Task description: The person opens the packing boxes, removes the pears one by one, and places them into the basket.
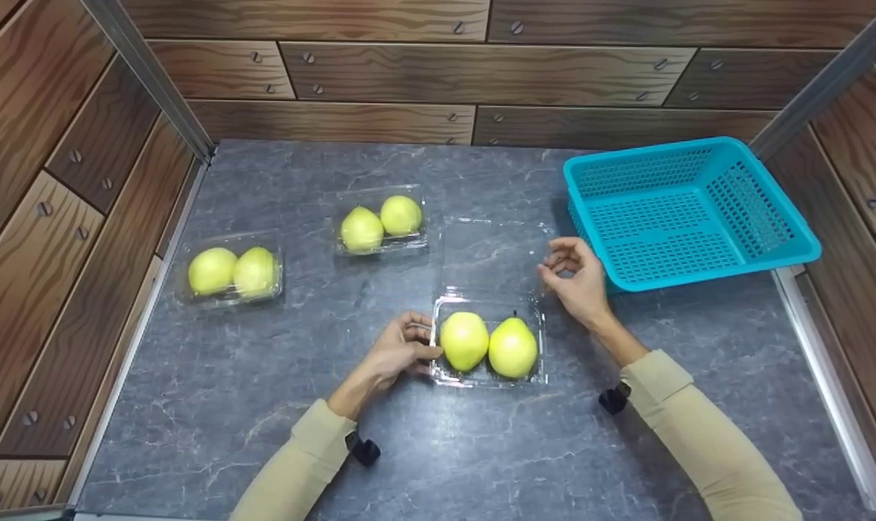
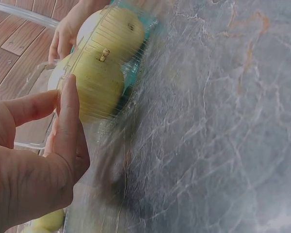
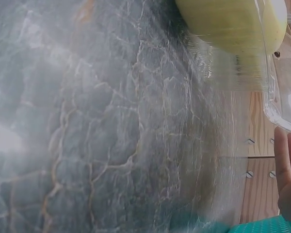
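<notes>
A clear plastic clamshell container (image 1: 490, 381) lies opened out at the middle, its see-through lid (image 1: 492, 253) folded back away from me. Two yellow-green pears, one left (image 1: 464, 341) and one right (image 1: 513, 349), sit side by side in its base. My left hand (image 1: 398, 351) pinches the left rim of the base between thumb and fingers, as the left wrist view also shows. Beside the lid's right edge is my right hand (image 1: 579, 282), fingers loosely bent. In the right wrist view its fingertips (image 3: 280, 138) are at a clear plastic edge; the thumb is hidden there.
A turquoise slotted basket (image 1: 669, 217) stands at the back right, close to my right hand. Two more clear containers, one at the back (image 1: 330, 224) and one at the left (image 1: 183, 278), hold two pears each. Wood-patterned walls (image 1: 380, 72) border the grey marbled table (image 1: 213, 405).
</notes>
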The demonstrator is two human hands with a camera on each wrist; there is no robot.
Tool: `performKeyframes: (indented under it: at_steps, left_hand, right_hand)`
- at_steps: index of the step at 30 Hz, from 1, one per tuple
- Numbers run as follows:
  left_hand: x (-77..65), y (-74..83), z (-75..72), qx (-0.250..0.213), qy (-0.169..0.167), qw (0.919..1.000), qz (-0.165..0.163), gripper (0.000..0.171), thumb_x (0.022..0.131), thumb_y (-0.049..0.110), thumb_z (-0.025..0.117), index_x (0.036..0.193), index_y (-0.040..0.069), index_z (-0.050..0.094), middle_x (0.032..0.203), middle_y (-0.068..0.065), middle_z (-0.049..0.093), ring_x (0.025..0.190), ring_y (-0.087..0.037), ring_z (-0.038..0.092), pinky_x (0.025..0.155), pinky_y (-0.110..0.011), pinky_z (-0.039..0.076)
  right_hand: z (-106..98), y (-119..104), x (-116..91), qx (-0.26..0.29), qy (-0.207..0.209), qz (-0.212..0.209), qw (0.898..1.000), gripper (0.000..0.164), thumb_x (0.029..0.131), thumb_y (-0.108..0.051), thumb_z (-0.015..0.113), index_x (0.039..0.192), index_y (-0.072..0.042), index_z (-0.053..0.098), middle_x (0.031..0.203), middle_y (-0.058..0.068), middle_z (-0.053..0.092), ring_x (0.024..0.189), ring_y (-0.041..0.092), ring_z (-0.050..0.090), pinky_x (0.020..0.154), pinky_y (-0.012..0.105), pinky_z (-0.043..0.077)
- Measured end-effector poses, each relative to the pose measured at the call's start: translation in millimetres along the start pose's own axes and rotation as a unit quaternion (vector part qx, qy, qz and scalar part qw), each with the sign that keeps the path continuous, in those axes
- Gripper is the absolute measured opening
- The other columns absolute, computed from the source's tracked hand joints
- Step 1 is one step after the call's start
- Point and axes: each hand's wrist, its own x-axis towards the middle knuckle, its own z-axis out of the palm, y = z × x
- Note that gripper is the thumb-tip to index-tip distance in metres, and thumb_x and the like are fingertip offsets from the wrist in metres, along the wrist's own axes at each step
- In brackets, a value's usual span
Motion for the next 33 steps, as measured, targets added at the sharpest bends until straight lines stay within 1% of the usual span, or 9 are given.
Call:
performKeyframes:
  at_steps: [4,8,9,15,17,20,23,28,33]
  left_hand:
    - [-0.5,-0.7,0.5,-0.005,0.002,1.0,-0.001,0.047,0.083,-0.013,0.074,0.12,0.002,0.051,0.092,-0.001,0.059,0.069,-0.012,0.06,0.05,-0.023,0.063]
    - [0.0,-1.0,1.4,-0.007,0.008,0.9999,-0.005,0.047,0.084,-0.012,0.074,0.122,0.0,0.05,0.093,-0.001,0.06,0.07,-0.011,0.061,0.05,-0.022,0.062]
    - [0.0,-0.9,1.8,-0.007,0.011,0.9999,-0.007,0.047,0.084,-0.012,0.074,0.123,0.0,0.05,0.093,-0.001,0.06,0.07,-0.011,0.06,0.05,-0.022,0.062]
    - [-0.8,-0.1,4.9,-0.003,0.023,0.9997,-0.006,0.044,0.086,-0.011,0.073,0.121,0.0,0.051,0.092,-0.002,0.059,0.071,-0.013,0.06,0.049,-0.022,0.061]
    - [-0.9,-0.5,5.6,-0.005,0.024,0.9997,-0.005,0.043,0.086,-0.011,0.073,0.121,0.0,0.05,0.091,-0.002,0.059,0.072,-0.013,0.06,0.049,-0.022,0.062]
    - [-1.2,-1.6,6.2,-0.008,0.026,0.9996,-0.004,0.042,0.086,-0.012,0.072,0.12,0.0,0.05,0.091,-0.002,0.059,0.071,-0.013,0.06,0.049,-0.022,0.061]
    - [-2.0,-1.8,6.6,-0.011,0.029,0.9995,-0.002,0.042,0.086,-0.012,0.072,0.12,0.0,0.05,0.091,-0.002,0.059,0.07,-0.012,0.06,0.049,-0.022,0.061]
    - [-2.2,-2.5,6.7,-0.011,0.03,0.9995,0.003,0.04,0.086,-0.012,0.071,0.119,-0.001,0.051,0.091,-0.001,0.059,0.071,-0.013,0.06,0.049,-0.021,0.061]
    - [-2.5,-2.5,7.0,-0.012,0.029,0.9995,0.004,0.04,0.086,-0.012,0.071,0.119,0.0,0.05,0.091,-0.002,0.059,0.071,-0.013,0.06,0.049,-0.022,0.061]
  right_hand:
    - [1,1,3,0.012,-0.001,0.042,0.999,0.039,0.085,0.017,0.073,0.121,0.015,0.058,0.089,0.007,0.063,0.066,0.007,0.063,0.048,0.022,0.059]
    - [2,3,4,0.031,-0.001,0.072,0.997,0.04,0.086,0.016,0.072,0.124,0.013,0.058,0.086,0.0,0.062,0.061,0.007,0.062,0.044,0.026,0.059]
    - [2,3,4,0.037,0.0,0.078,0.996,0.041,0.086,0.016,0.072,0.124,0.013,0.058,0.085,0.0,0.062,0.06,0.007,0.062,0.044,0.026,0.059]
    - [3,5,5,0.034,-0.002,0.096,0.995,0.04,0.089,0.013,0.072,0.127,0.011,0.06,0.087,0.0,0.062,0.061,0.006,0.063,0.046,0.022,0.06]
    - [3,6,5,0.032,-0.006,0.103,0.994,0.041,0.089,0.012,0.073,0.128,0.012,0.059,0.087,0.0,0.063,0.06,0.006,0.063,0.047,0.023,0.061]
    - [2,8,7,0.03,-0.01,0.126,0.991,0.044,0.089,0.01,0.073,0.13,0.012,0.058,0.086,-0.003,0.064,0.059,0.005,0.063,0.048,0.025,0.062]
    - [1,10,9,0.028,-0.021,0.154,0.987,0.047,0.09,0.006,0.074,0.133,0.012,0.057,0.086,-0.004,0.065,0.06,0.005,0.063,0.049,0.025,0.063]
    - [0,12,13,0.023,-0.042,0.201,0.978,0.049,0.091,0.002,0.075,0.136,0.006,0.06,0.085,-0.006,0.064,0.06,0.005,0.063,0.051,0.026,0.064]
    - [-1,14,16,0.018,-0.048,0.241,0.969,0.049,0.09,0.003,0.074,0.137,0.001,0.062,0.085,-0.006,0.064,0.059,0.005,0.065,0.054,0.025,0.065]
